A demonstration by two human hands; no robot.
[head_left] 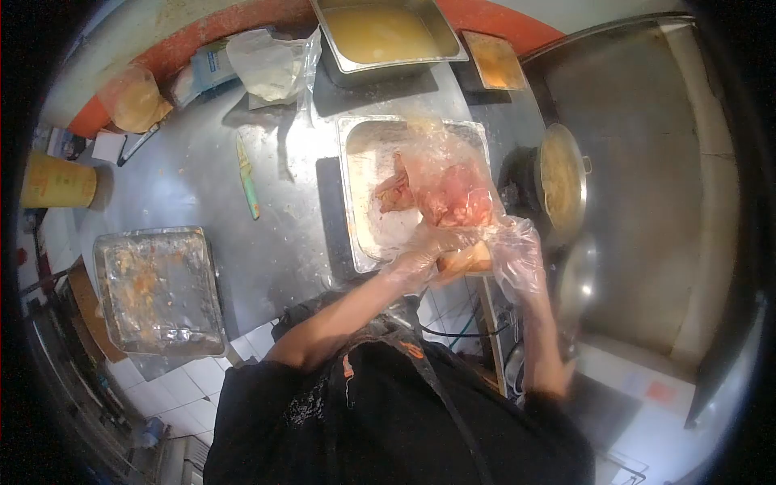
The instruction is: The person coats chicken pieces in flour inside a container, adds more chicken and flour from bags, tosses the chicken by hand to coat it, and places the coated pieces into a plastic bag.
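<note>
A clear plastic bag with pink raw meat [457, 196] in it lies over the right part of a rectangular metal tray [351, 194]. Another piece of raw meat [396, 190] rests on the tray's bottom, left of the bag. My left hand [416, 265], in a clear plastic glove, is at the tray's near edge, by the lower end of the bag. My right hand [517, 255], gloved too, is at the tray's near right corner against the bag. Between both hands shows a tan and brown object [465, 260]. The fingers of both hands are blurred and partly hidden by plastic.
A deep pan of yellowish liquid [384, 36] stands behind the tray. On the left are a green-handled knife [247, 182], a foil-lined greasy tray [162, 291] and a yellow container [61, 182]. A round pot [562, 179] stands right; white plastic bags [271, 65] lie at the back.
</note>
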